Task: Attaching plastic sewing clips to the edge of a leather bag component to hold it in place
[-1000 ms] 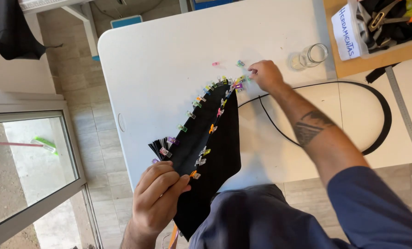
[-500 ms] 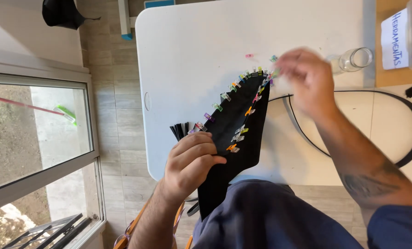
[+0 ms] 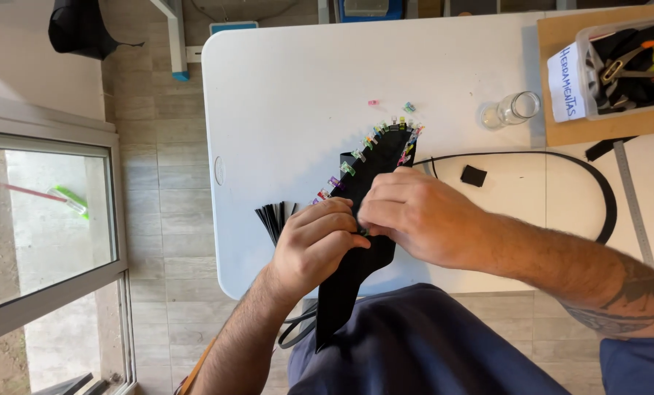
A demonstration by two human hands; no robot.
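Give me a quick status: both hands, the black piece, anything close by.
Left hand and right hand both pinching long black fabric piece edged with small coloured clips. Loose black strips beside left hand; black cord behind right.

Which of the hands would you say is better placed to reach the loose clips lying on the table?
Probably the right hand: it lies nearer the loose clips, while the left hand grips the black fabric piece at the table edge.

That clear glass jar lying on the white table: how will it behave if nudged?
The glass jar lies on its side on the table, so it would probably roll when pushed. It looks empty, so likely light. Being clear glass, it may be slippery to grip and could break if it rolls off the edge.
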